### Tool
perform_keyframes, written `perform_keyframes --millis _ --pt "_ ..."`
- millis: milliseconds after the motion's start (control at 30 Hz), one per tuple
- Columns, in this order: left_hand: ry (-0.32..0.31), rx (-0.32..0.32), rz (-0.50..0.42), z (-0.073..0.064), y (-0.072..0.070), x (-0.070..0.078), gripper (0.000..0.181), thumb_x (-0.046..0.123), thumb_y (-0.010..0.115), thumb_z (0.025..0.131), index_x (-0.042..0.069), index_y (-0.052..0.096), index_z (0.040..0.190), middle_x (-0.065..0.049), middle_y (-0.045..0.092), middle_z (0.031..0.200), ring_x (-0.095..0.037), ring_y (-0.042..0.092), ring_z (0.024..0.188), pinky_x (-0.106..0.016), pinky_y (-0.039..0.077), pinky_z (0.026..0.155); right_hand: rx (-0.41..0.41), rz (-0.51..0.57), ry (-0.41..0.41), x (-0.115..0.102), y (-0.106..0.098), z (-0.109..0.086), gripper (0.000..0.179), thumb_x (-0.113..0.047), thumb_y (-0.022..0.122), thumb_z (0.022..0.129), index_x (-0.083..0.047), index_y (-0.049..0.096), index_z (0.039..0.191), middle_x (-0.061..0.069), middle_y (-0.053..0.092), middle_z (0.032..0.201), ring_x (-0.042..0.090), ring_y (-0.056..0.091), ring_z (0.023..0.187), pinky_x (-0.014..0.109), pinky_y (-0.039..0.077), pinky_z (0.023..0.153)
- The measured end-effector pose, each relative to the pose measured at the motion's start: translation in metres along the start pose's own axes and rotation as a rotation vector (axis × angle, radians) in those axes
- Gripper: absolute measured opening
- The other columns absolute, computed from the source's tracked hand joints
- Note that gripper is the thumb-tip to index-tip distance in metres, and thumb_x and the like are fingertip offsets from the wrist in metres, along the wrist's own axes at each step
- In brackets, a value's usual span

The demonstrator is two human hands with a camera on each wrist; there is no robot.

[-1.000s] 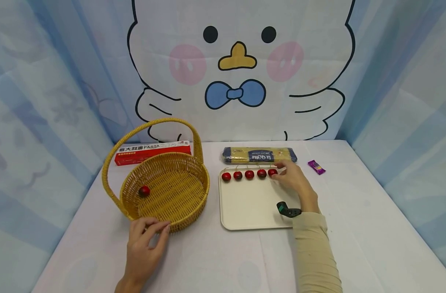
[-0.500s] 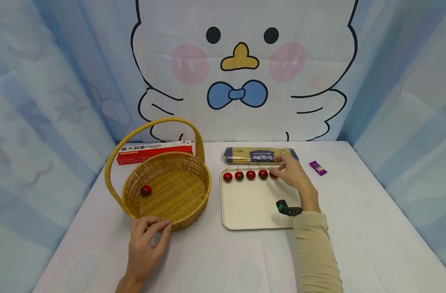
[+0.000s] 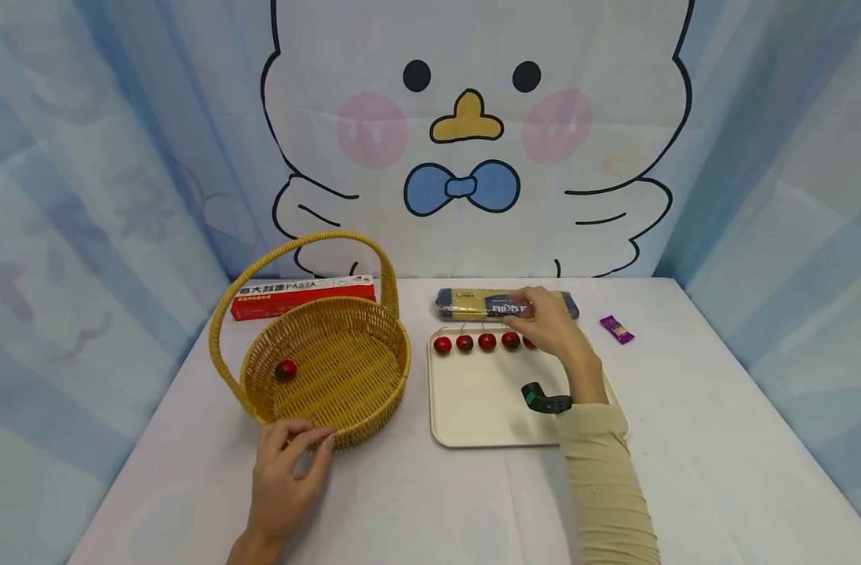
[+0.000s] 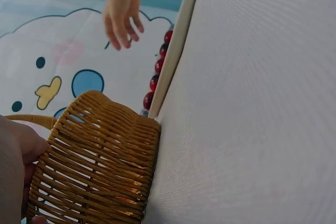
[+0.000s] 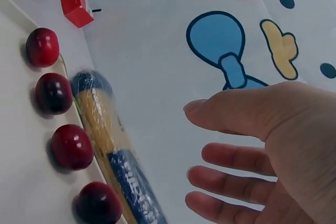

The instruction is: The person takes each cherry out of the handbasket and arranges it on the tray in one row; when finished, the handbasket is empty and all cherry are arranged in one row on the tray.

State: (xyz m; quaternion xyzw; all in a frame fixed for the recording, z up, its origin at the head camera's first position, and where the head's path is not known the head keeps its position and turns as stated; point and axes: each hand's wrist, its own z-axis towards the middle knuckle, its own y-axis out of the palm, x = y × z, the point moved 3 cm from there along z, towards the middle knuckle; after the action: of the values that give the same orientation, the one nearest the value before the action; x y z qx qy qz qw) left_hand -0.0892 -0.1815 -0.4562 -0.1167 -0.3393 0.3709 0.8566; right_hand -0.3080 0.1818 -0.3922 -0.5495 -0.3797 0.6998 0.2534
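In the head view my left hand (image 3: 283, 479) pinches the near rim of a yellow wicker basket (image 3: 373, 428) with a tall arched handle. A single dark red cherry (image 3: 286, 370) lies inside it, toward the left wall. My right hand (image 3: 552, 323) hovers above the back right of a cream tray (image 3: 472, 400), fingers spread and nothing between them. Along the tray's back edge several cherries (image 3: 487, 342) stand in a row, stems pointing away; the hand partly covers the rightmost. The right wrist view shows the thumb and loosely bent fingers (image 5: 231, 174) apart from the cherries (image 5: 72, 147).
A bag of pasta (image 3: 472, 304) lies right behind the tray, partly covered by the right hand. Behind the basket is a red pasta box (image 3: 299, 298). A small purple wrapped snack (image 3: 617, 329) lies right of the tray. A printed curtain (image 3: 465, 235) hangs behind the table.
My right hand has let go of the rightmost cherry, risen off it and drifted left, its fingers opening. The left hand stays on the basket rim. The head view has shifted slightly.
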Motion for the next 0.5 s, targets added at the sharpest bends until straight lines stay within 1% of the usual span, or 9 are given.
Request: perform_keyframes --millis 133,333,500 --pt "0.006 0.004 -0.009 0.000 0.000 0.000 0.015 -0.004 0.079 0.075 0.002 0.078 0.090 -0.004 0.057 0.091 -0.015 0.043 0.091 -0.020 0.034 0.076 0.013 -0.002 -0.039 -0.016 0.001 0.002 0.048 -0.025 0.067 0.095 -0.003 0.056 0.137 0.019 0.057 0.132 0.034 0.060 0.112 0.049 0.051 0.093" --pt "0.007 0.004 -0.014 0.000 0.000 -0.001 0.016 -0.003 0.079 0.076 0.003 0.078 0.090 -0.004 0.057 0.092 -0.015 0.044 0.092 -0.019 0.035 0.076 -0.007 0.034 -0.084 -0.038 0.006 0.004 0.046 -0.025 0.068 0.095 -0.007 0.056 0.137 0.015 0.056 0.135 0.032 0.060 0.114 0.049 0.051 0.093" --pt "0.004 0.000 -0.015 0.000 -0.001 -0.001 0.016 -0.003 0.079 0.076 0.003 0.077 0.091 -0.004 0.057 0.093 -0.015 0.043 0.092 -0.019 0.035 0.077 -0.014 0.041 -0.155 -0.054 0.013 0.009 0.044 -0.024 0.067 0.096 -0.008 0.056 0.136 0.015 0.057 0.136 0.032 0.060 0.115 0.048 0.051 0.095"
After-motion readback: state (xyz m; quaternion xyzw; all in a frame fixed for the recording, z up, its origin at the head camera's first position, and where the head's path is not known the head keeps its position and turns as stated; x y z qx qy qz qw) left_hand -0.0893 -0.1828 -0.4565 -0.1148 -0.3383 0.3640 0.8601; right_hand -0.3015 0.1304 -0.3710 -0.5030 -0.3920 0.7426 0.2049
